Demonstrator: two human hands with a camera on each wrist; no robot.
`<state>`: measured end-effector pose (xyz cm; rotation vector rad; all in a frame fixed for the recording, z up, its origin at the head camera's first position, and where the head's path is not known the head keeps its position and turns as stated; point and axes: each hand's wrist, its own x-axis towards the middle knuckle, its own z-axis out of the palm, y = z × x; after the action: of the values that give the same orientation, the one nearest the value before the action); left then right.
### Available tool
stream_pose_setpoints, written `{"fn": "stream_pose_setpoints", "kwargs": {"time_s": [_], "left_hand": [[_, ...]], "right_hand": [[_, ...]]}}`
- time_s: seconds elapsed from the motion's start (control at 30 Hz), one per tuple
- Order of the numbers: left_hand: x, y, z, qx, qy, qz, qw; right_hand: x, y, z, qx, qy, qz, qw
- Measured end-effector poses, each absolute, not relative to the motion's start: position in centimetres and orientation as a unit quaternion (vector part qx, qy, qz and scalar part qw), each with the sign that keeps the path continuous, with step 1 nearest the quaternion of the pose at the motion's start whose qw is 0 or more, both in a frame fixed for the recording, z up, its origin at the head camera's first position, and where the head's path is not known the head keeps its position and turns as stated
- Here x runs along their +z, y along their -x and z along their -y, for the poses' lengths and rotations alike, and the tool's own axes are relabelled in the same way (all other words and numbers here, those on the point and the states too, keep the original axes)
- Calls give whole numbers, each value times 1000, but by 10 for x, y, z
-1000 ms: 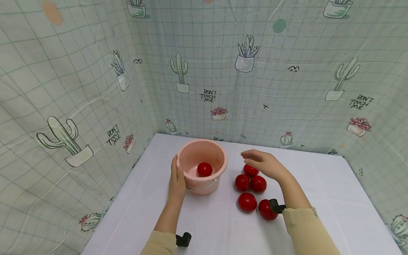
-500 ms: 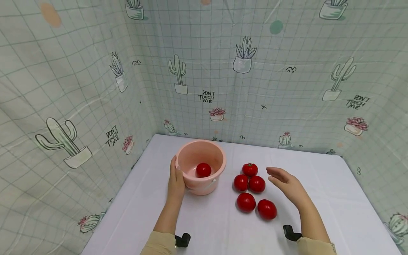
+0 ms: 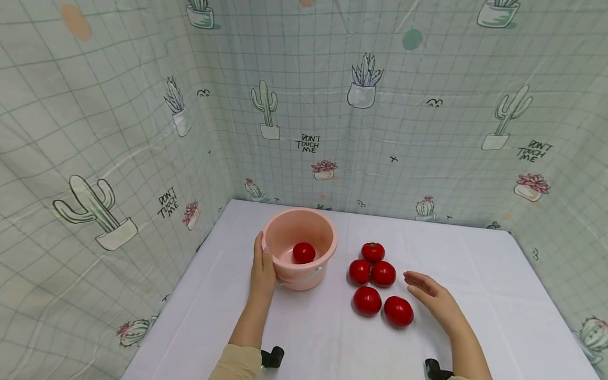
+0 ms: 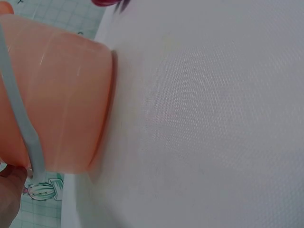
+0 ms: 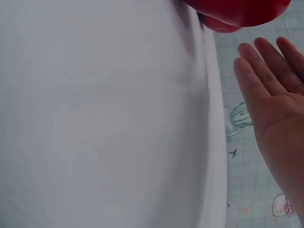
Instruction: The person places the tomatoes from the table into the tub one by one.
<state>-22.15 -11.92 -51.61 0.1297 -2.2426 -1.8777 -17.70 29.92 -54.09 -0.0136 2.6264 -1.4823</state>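
Note:
A pink bucket (image 3: 301, 274) stands on the white table with one red tomato (image 3: 304, 253) inside. My left hand (image 3: 262, 272) holds the bucket at its left side, thumb near the rim and fingers along the outer wall. The left wrist view shows the bucket wall (image 4: 61, 95) and its pale handle (image 4: 21, 114). Several tomatoes (image 3: 367, 301) lie to the right of the bucket; the rearmost tomato (image 3: 372, 252) shows a green top. My right hand (image 3: 437, 301) hovers beside them on the right, holding nothing, its fingers extended in the right wrist view.
The table (image 3: 475, 274) is covered in white. A cloth with a grid and cactus print (image 3: 304, 105) hangs behind it and along both sides. Each wrist carries a black mount, the left mount (image 3: 273, 357) and the right mount (image 3: 436, 369).
My right hand has drawn back from above the rear tomatoes, to the right and toward me. My left hand, the bucket and the tomatoes have stayed in place.

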Motion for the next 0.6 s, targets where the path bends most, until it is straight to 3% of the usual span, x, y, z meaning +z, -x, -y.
{"fn": "stream_pose_setpoints", "kwargs": {"time_s": [0.27, 0.6], "left_hand": [[-517, 222, 120, -637, -45, 762, 107], [-519, 222, 121, -639, -40, 761, 100]], "right_hand": [[-555, 166, -308, -556, 91, -815, 138], [-561, 157, -313, -573, 88, -789, 202]]}}
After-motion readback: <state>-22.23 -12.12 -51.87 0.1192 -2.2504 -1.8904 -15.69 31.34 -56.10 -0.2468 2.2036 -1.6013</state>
